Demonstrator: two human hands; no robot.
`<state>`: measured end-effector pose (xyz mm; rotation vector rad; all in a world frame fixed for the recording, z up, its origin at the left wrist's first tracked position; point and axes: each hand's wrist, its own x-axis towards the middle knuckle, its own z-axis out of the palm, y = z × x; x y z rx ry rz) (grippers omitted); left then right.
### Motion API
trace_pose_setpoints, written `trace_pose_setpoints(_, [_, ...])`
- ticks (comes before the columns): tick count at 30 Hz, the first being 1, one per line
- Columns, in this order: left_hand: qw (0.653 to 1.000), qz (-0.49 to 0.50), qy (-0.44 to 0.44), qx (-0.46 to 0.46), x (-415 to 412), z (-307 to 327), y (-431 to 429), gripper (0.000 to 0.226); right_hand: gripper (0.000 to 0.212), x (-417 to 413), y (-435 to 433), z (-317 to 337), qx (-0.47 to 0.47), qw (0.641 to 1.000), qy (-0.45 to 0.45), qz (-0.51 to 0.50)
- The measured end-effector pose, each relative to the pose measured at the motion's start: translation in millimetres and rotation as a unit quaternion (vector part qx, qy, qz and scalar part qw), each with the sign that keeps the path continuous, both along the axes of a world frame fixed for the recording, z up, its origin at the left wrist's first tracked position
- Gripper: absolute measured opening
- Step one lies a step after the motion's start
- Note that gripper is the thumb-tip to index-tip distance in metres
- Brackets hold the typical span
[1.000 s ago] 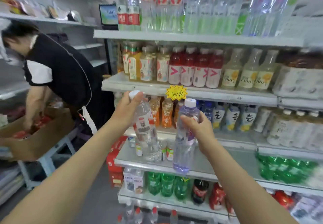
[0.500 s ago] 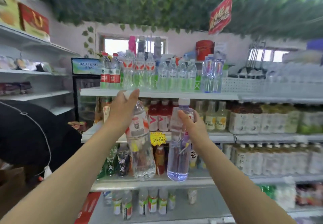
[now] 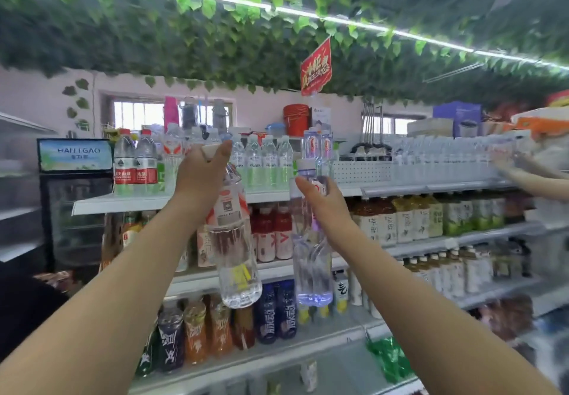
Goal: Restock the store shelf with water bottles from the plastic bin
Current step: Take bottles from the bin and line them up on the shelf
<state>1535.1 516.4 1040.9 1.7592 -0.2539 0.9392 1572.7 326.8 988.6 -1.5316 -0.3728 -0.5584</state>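
Note:
My left hand [image 3: 201, 176] grips the neck of a clear water bottle [image 3: 234, 250] with a white cap and a red-and-white label; the bottle hangs tilted in front of the shelves. My right hand [image 3: 320, 203] grips the upper part of a second clear bottle [image 3: 311, 268] with a bluish tint and a white cap, held upright. Both bottles are raised to about the level of the top shelf [image 3: 123, 202], which carries rows of water bottles [image 3: 261, 163]. The plastic bin is out of view.
Lower shelves hold red, yellow and dark drink bottles [image 3: 274, 234]. A black drinks fridge [image 3: 74, 197] stands at left. Another person's arm [image 3: 529, 176] reaches onto the top shelf at right. Green leaf garlands and a red sign [image 3: 316, 68] hang overhead.
Both hands have lifted their bottles from the middle shelves up toward the top shelf, and the view has tilted upward. The person at left has dropped out of sight.

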Motion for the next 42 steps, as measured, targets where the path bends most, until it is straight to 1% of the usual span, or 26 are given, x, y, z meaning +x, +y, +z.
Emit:
trace_pose_setpoints(2, [1.0,0.006,-0.012,0.026,10,7,-7,0.045,0.076,8,-7,9,0.008,1.0,-0.01,-0.018])
trace_pose_setpoints(4, [0.999,-0.002,-0.016,0.033,25,14,-14,0.046,0.07,20,-15,14,0.005,0.999,-0.025,-0.036])
trace_pose_setpoints(7, [0.999,-0.011,-0.022,0.036,49,20,-30,0.053,0.073,43,-33,18,-0.003,0.998,-0.03,-0.051])
trace_pose_setpoints(8, [0.999,-0.011,-0.023,0.032,59,20,-36,0.051,0.073,52,-40,19,-0.008,0.998,-0.033,-0.058])
trace_pose_setpoints(11, [1.0,-0.009,-0.02,0.021,93,21,-59,0.037,0.071,86,-65,21,-0.011,0.997,-0.04,-0.06])
trace_pose_setpoints(13, [0.999,-0.007,-0.022,0.028,122,20,-76,0.036,0.07,116,-87,22,-0.013,0.997,-0.047,-0.064])
trace_pose_setpoints(16, [0.999,0.007,-0.03,0.038,176,21,-100,0.046,0.063,170,-121,27,-0.01,0.997,-0.057,-0.054])
trace_pose_setpoints(19, [0.999,-0.002,-0.027,0.021,229,34,-131,0.044,0.055,227,-154,43,0.011,0.997,-0.066,-0.042])
trace_pose_setpoints(20, [1.0,-0.006,-0.024,0.016,245,40,-142,0.043,0.059,246,-163,51,0.015,0.997,-0.067,-0.037])
trace_pose_setpoints(21, [1.0,-0.008,-0.023,0.014,261,47,-152,0.041,0.07,264,-170,61,0.02,0.997,-0.067,-0.031])
trace_pose_setpoints(23, [0.999,0.001,-0.028,0.016,292,60,-171,0.036,0.098,305,-184,81,0.029,0.998,-0.062,-0.014])
trace_pose_setpoints(24, [0.999,0.009,-0.031,0.016,307,65,-179,0.034,0.104,323,-191,90,0.023,0.998,-0.059,-0.013])
trace_pose_setpoints(25, [0.999,0.015,-0.033,0.014,321,71,-185,0.034,0.097,341,-197,99,0.015,0.998,-0.059,-0.003])
trace_pose_setpoints(27, [0.999,0.022,-0.03,0.019,344,79,-196,0.039,0.057,363,-207,117,-0.003,0.997,-0.071,0.013])
trace_pose_setpoints(28, [0.999,0.024,-0.03,0.022,354,82,-200,0.041,0.042,374,-210,125,0.001,0.997,-0.079,0.021])
trace_pose_setpoints(29, [0.999,0.025,-0.029,0.025,364,85,-204,0.042,0.036,387,-213,132,0.004,0.996,-0.085,0.031])
trace_pose_setpoints(31, [0.999,0.026,-0.035,0.027,380,90,-211,0.042,0.034,411,-215,141,0.018,0.994,-0.101,0.043])
trace_pose_setpoints(33, [0.999,0.02,-0.036,0.029,393,93,-216,0.041,0.041,431,-211,148,0.035,0.992,-0.106,0.058])
trace_pose_setpoints(34, [0.999,0.015,-0.034,0.029,399,94,-217,0.041,0.053,439,-207,150,0.039,0.991,-0.106,0.068])
trace_pose_setpoints(36, [0.999,0.015,-0.032,0.034,410,96,-218,0.04,0.097,458,-201,154,0.033,0.993,-0.095,0.06])
trace_pose_setpoints(37, [0.999,0.021,-0.029,0.041,415,96,-218,0.041,0.112,476,-200,155,0.034,0.994,-0.091,0.055])
trace_pose_setpoints(38, [0.998,0.028,-0.026,0.047,419,96,-218,0.042,0.121,499,-199,155,0.037,0.993,-0.093,0.055])
trace_pose_setpoints(40, [0.999,0.028,-0.019,0.042,429,97,-215,0.045,0.128,518,-197,147,0.042,0.993,-0.086,0.063])
trace_pose_setpoints(41, [0.999,0.019,-0.012,0.033,432,96,-214,0.046,0.125,513,-195,143,0.049,0.994,-0.082,0.06])
trace_pose_setpoints(42, [1.0,0.01,-0.006,0.02,435,95,-213,0.046,0.117,508,-192,138,0.048,0.994,-0.076,0.054])
